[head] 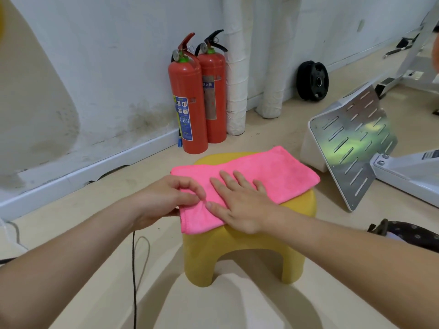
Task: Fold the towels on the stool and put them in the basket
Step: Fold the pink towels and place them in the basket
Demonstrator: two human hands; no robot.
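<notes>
Towel (251,176), pink and folded into a long strip, lies across the top of the yellow stool (240,248), its near-left end hanging past the stool's edge. The right hand (240,203) lies flat on the towel's near part, fingers spread and relaxed, pressing the cloth down onto the stool. Just left of it, the left hand (164,200) pinches the towel's near-left edge between thumb and curled fingers, off the stool's left side. A dark cable (134,269) trails over the floor left of the stool. To the stool's right stands a slotted metal plate (356,148), tilted on a white frame. Behind the stool, two red extinguishers (197,98) stand side by side against the wall. Farther behind and to the right of the stool, a black weight plate (312,80) leans on the wall.
</notes>
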